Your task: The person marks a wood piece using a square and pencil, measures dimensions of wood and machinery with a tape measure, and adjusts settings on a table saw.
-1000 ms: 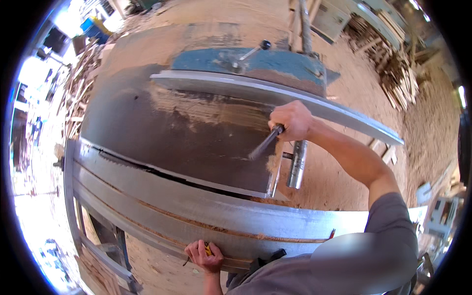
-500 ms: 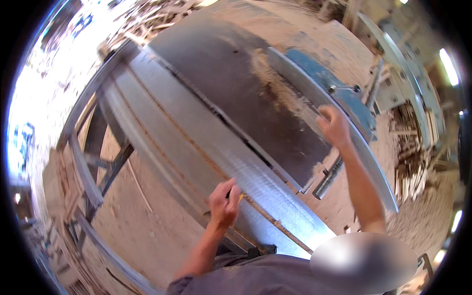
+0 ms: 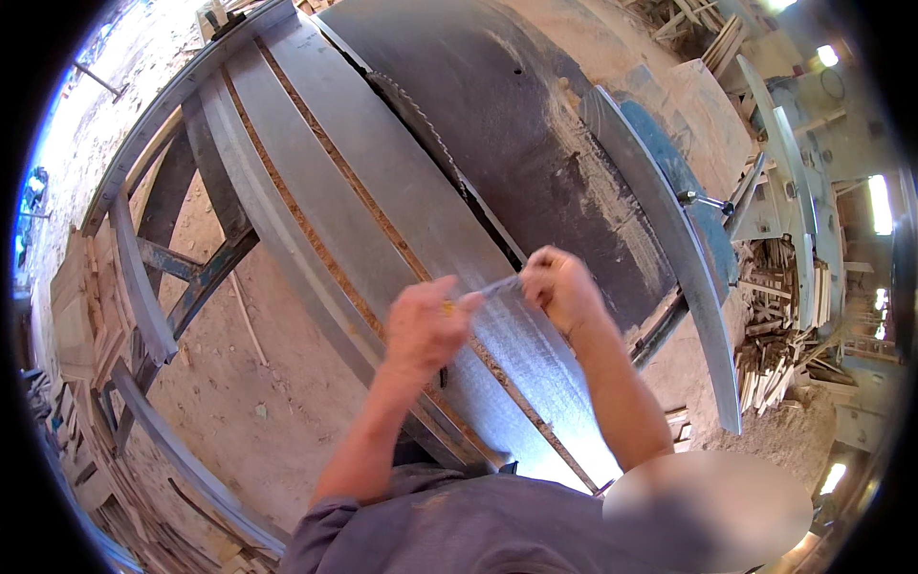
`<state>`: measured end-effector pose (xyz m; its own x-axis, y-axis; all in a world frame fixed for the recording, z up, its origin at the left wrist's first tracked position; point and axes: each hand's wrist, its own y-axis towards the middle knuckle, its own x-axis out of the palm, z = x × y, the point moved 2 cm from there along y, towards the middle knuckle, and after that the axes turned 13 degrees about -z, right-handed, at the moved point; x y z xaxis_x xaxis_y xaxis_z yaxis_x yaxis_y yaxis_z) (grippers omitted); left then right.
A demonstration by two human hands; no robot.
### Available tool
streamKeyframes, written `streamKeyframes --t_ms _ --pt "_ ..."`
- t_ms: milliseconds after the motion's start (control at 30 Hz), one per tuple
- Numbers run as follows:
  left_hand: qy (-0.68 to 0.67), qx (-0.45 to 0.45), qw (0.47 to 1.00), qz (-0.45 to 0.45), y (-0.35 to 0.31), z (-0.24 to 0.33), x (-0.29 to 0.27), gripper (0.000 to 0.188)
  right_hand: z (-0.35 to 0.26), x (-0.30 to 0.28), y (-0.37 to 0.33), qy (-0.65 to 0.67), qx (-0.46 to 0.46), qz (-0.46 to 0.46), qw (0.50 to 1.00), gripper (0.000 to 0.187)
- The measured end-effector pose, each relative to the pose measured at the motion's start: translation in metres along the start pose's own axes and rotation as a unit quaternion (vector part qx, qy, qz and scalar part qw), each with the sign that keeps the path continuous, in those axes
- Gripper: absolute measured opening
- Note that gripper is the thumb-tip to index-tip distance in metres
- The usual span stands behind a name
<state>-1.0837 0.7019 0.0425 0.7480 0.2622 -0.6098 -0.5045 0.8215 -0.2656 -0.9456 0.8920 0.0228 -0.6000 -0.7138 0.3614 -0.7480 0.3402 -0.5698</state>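
Note:
My left hand (image 3: 428, 323) is closed above the pale metal sliding table (image 3: 373, 124) of a table saw. A small yellow bit shows between its fingers. From there a thin, pale strip (image 3: 499, 286) reaches across to my right hand (image 3: 564, 292), whose fingers pinch its other end. Blur hides what kind of thing the strip is. Both hands are close together over the table, near the slot. Farther off, the toothed saw blade (image 3: 421, 120) stands up out of the slot.
The dark saw table (image 3: 478, 105) carries streaks of sawdust. A long metal fence (image 3: 660, 210) stands along its right side, on a blue bracket (image 3: 684, 158). Rust-brown grooves run along the sliding table. Offcuts (image 3: 765, 373) are piled at right, and a metal frame (image 3: 201, 277) stands at left.
My right hand has moved left from beside the fence to meet my left hand. My left hand has risen slightly, and the strip now stretches between them. The view has shifted a little.

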Motion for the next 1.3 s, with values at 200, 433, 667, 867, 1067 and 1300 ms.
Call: streamKeyframes --t_ms 200,433,667,867,1067,1300 --pt "0.024 -0.128 0.991 0.016 -0.024 -0.087 -0.073 0.025 -0.091 -0.120 0.086 0.153 -0.112 0.161 0.969 0.017" --pt "0.030 -0.184 0.981 0.060 -0.006 -0.072 -0.076 0.023 -0.084 -0.072 0.131 -0.003 -0.043 0.154 0.987 0.018" --pt "0.148 -0.147 0.973 0.102 0.034 -0.043 -0.058 0.022 -0.113 -0.082 0.155 -0.140 -0.007 0.211 0.967 0.021" --pt "0.170 -0.147 0.967 0.123 0.051 -0.036 -0.050 0.021 -0.123 -0.095 0.168 -0.123 -0.004 0.231 0.965 0.018" --pt "0.185 -0.147 0.964 0.119 0.061 -0.036 -0.041 0.020 -0.128 -0.101 0.173 -0.121 -0.011 0.236 0.964 0.017" --pt "0.200 -0.145 0.960 0.127 0.064 -0.036 -0.041 0.019 -0.124 -0.104 0.171 -0.104 -0.026 0.238 0.965 0.019"
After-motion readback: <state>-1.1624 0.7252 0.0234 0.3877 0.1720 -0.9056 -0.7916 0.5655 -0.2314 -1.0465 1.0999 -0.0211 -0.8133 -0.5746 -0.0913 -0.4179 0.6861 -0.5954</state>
